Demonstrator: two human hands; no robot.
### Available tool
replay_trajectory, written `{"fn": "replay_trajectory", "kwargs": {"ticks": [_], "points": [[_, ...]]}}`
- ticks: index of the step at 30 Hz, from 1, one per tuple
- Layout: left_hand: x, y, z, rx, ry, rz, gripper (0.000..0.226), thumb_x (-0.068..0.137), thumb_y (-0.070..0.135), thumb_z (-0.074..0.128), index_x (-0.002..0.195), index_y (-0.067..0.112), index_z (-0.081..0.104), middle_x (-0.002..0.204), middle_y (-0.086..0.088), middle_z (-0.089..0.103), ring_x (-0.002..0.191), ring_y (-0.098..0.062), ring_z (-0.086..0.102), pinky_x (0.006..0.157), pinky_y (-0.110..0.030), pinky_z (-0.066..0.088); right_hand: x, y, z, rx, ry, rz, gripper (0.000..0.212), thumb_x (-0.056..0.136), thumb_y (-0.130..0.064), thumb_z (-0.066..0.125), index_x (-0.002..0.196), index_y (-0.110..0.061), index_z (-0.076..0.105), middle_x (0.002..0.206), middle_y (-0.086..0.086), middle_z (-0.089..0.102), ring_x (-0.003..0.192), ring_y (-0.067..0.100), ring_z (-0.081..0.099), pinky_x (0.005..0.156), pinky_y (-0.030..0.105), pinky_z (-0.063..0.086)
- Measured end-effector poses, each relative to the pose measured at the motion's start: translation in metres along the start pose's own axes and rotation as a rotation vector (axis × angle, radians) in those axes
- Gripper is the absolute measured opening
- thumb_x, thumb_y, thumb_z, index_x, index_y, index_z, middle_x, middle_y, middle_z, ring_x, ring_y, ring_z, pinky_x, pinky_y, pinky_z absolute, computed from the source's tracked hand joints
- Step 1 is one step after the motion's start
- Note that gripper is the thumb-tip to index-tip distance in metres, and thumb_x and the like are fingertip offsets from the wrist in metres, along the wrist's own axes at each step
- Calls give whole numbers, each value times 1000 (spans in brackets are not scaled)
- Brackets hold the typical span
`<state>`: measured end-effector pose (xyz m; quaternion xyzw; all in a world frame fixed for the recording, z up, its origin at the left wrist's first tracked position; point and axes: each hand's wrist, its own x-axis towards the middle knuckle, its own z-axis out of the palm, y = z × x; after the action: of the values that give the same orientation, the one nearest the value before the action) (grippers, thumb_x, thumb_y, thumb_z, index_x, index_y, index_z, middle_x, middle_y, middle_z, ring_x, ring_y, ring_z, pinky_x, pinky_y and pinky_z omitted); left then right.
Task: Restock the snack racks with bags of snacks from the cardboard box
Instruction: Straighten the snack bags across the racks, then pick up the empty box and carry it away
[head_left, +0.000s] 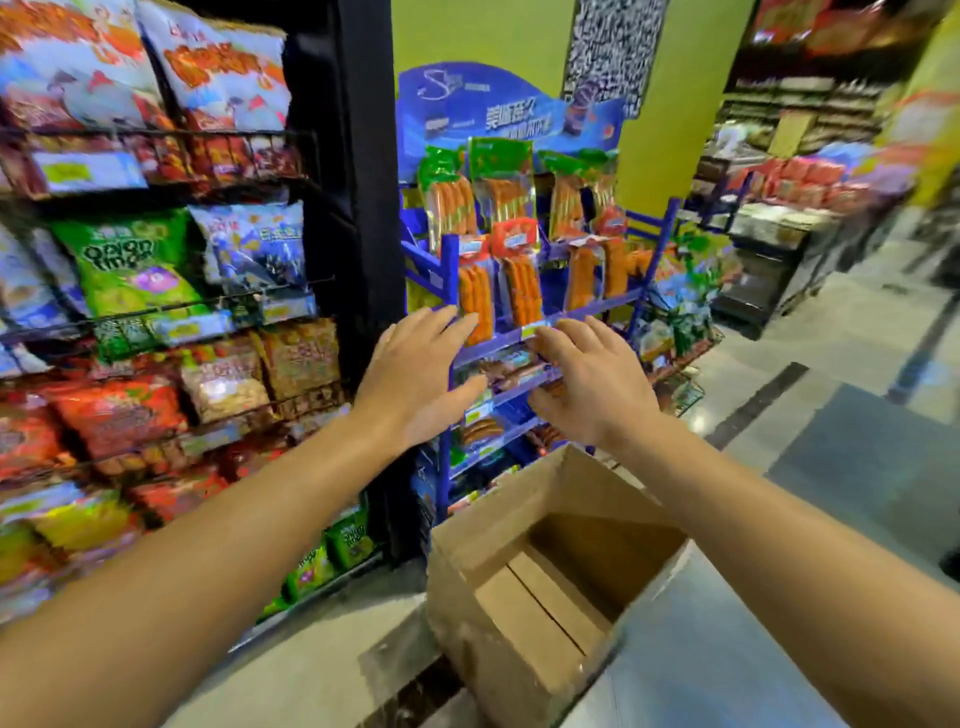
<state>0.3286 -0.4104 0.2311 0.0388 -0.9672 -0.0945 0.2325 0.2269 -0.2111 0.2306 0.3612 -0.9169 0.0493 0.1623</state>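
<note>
Nearest us, the open cardboard box (550, 571) sits on the floor, only its bottom flaps showing inside. Above it we see the left hand (415, 374) and right hand (587, 379), fingers spread and holding nothing, before the blue snack rack (524, 332) of sausage packs (522, 296).

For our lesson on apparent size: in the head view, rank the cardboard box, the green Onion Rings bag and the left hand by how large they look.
1. cardboard box, largest, though nearest the camera.
2. green Onion Rings bag and left hand look alike; not ranked.
</note>
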Motion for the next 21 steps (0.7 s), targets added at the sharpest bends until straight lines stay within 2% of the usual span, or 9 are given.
{"fn": "replay_trajectory", "kwargs": {"ticks": [4, 9, 16, 21], "points": [[1, 68, 45, -26, -40, -25, 85, 77, 64, 35, 149, 20, 44, 154, -9, 42, 142, -34, 36, 118, -49, 26, -35, 76, 13, -16, -104, 7, 90, 75, -69, 32, 153, -23, 33, 154, 6, 39, 145, 35, 32, 118, 50, 27], [16, 127, 96, -39, -113, -51, 78, 84, 60, 42, 153, 23, 37, 159, -3, 34, 147, -27, 27, 121, -48, 22, -63, 146, 29, 32, -117, 36, 81, 81, -59, 48, 152, -21, 37, 151, 6, 43, 141, 34, 34, 117, 48, 29], [53, 164, 186, -20, -226, -127, 76, 90, 62, 41, 156, 28, 27, 163, -3, 25, 151, -28, 16, 121, -49, 16, -59, 237, 92, 31, -202, 5, 76, 90, -55, 59, 154, -23, 32, 156, 5, 37, 146, 30, 27, 122, 44, 21], [64, 177, 270, 0, -326, -320, 70, 97, 56, 46, 157, 34, 17, 166, 3, 13, 153, -25, 6, 123, -48, 9, -28, 292, 160, 25, -308, -95, 74, 89, -53, 61, 151, -22, 36, 154, 5, 40, 143, 31, 31, 120, 46, 25]]}}
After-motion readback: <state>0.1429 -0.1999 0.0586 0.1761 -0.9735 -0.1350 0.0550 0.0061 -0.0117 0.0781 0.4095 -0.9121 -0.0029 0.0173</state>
